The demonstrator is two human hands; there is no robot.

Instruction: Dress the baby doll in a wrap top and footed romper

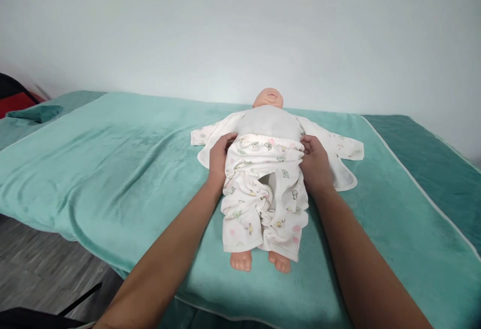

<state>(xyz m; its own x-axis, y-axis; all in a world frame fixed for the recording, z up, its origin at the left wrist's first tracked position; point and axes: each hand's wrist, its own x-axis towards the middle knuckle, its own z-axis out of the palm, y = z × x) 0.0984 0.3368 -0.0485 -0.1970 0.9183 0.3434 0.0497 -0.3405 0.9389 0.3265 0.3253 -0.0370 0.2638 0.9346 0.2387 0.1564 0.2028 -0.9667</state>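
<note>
The green blanket (112, 168) is lying open left of the left forearm (167, 249) and between it and the right forearm (358, 249), below the doll's feet (241, 261); the wall (233, 43) is blocking the far side.

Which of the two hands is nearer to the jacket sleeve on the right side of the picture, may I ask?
Right. The right hand is at the waistband end nearest the sleeve; the left hand is at the opposite end, across the doll.

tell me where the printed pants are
In the head view's centre, the printed pants are on the doll between the left hand and right hand, just above its bare feet.
</note>
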